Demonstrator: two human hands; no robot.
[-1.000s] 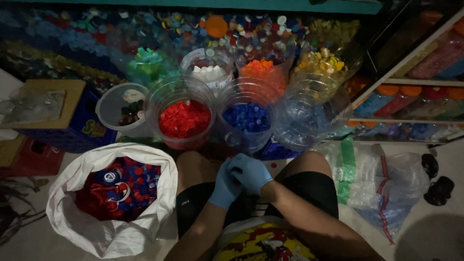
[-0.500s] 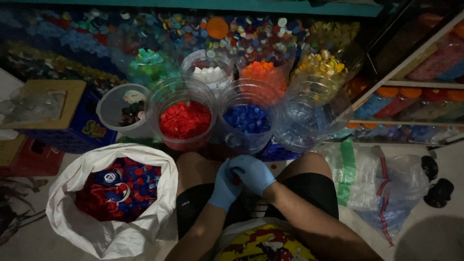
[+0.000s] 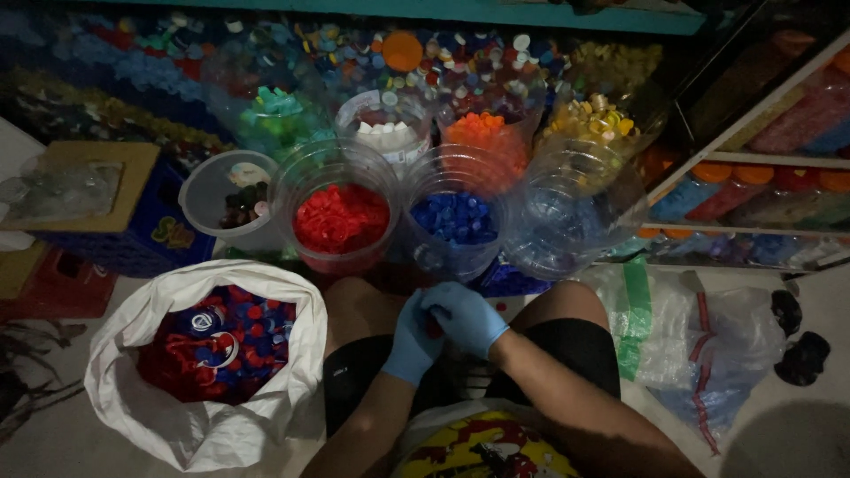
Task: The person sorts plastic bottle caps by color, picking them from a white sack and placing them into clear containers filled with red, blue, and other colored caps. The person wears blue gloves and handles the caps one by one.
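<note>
Between the knees, the gloved left hand [image 3: 413, 341] and right hand [image 3: 467, 316] touch, fingers curled around a small red cap [image 3: 433, 328]. Just beyond stand the tub of red caps [image 3: 340, 218] and the tub of blue caps [image 3: 455, 219]; the white sack [image 3: 208, 434] lies near left.

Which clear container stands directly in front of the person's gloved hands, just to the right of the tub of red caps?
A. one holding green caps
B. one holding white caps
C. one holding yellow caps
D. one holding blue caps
D: the container of blue caps stands beside the tub of red caps, just beyond the left hand and right hand, which meet between the knees.
</note>
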